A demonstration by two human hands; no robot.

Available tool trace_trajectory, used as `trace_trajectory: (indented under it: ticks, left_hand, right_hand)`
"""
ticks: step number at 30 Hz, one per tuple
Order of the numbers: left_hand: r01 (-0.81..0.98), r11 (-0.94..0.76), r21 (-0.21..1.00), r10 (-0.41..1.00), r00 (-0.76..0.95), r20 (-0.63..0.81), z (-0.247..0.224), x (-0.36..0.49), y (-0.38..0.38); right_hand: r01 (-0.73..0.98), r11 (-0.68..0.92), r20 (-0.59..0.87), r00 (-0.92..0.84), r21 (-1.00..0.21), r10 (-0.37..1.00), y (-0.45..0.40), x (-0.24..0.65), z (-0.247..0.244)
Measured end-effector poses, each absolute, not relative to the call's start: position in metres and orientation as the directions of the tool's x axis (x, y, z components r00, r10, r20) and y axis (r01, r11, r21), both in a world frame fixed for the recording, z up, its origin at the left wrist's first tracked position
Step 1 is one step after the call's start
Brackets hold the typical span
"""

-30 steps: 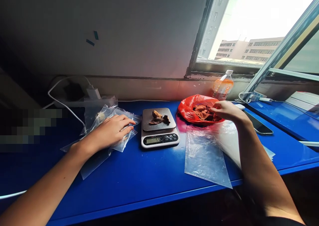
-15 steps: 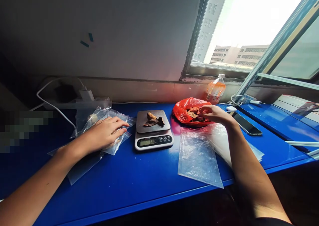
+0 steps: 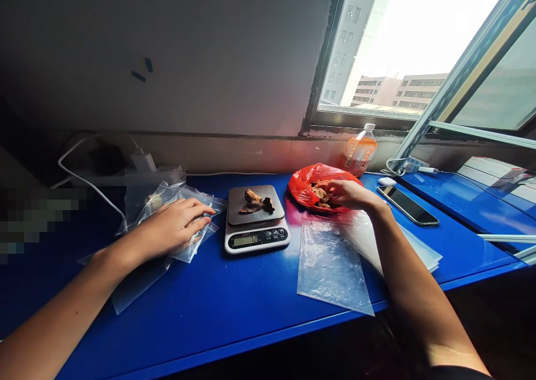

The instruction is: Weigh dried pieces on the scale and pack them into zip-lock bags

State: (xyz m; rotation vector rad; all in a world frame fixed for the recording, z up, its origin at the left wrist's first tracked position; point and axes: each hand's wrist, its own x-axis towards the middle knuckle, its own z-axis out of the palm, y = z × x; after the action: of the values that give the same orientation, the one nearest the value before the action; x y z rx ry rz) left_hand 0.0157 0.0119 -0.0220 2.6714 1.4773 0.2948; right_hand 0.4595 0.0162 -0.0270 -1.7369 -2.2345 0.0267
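A white kitchen scale (image 3: 257, 240) stands mid-table, its display lit, with dried brown pieces (image 3: 256, 200) on the metal plate. To its left, my left hand (image 3: 184, 223) lies with fingers spread over a pile of clear plastic bags (image 3: 138, 288). My right hand (image 3: 349, 194) reaches into the open red plastic bag (image 3: 302, 185), which holds more dried pieces (image 3: 321, 195); its fingertips are down among them and partly hidden. A flat clear zip bag (image 3: 333, 268) lies in front of the red bag.
An orange drink bottle (image 3: 360, 150) stands behind the red bag. A phone (image 3: 408, 205) and a white earbud case (image 3: 387, 182) lie at right. A white charger (image 3: 143, 161) with its cable is at back left. The blue table (image 3: 234, 313) ends at a front edge.
My right hand has dipped a little deeper into the red bag. The scale's reading has changed. My left hand stays resting on the bags, and the view has shifted slightly.
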Motion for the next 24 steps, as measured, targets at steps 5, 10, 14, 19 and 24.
trace_trajectory:
  ticks: [5,10,14,19,24]
  left_hand:
    - [0.829,-0.529,0.182,0.848,0.509,0.145,-0.022,0.015,0.011]
    - [0.829,-0.529,0.179,0.848,0.511,0.142,-0.022,0.015,0.012]
    - [0.833,-0.523,0.184,0.852,0.505,0.137,-0.022,0.016,0.012]
    - [0.832,-0.522,0.186,0.853,0.508,0.12,-0.022,0.015,0.012]
    - [0.83,-0.527,0.184,0.85,0.514,0.116,-0.022,0.015,0.013]
  right_hand:
    - [0.909,0.246,0.208,-0.183,-0.337,0.961,0.016,0.469,-0.022]
    - [0.833,0.211,0.25,-0.091,-0.511,0.964,0.009,0.472,-0.016]
    - [0.799,0.208,0.295,-0.04,-0.564,0.955,0.007,0.471,-0.014]
    - [0.579,0.226,0.32,0.064,-0.783,0.945,0.008,0.468,-0.016]
    - [0.806,0.199,0.219,-0.088,-0.557,0.972,0.011,0.471,-0.017]
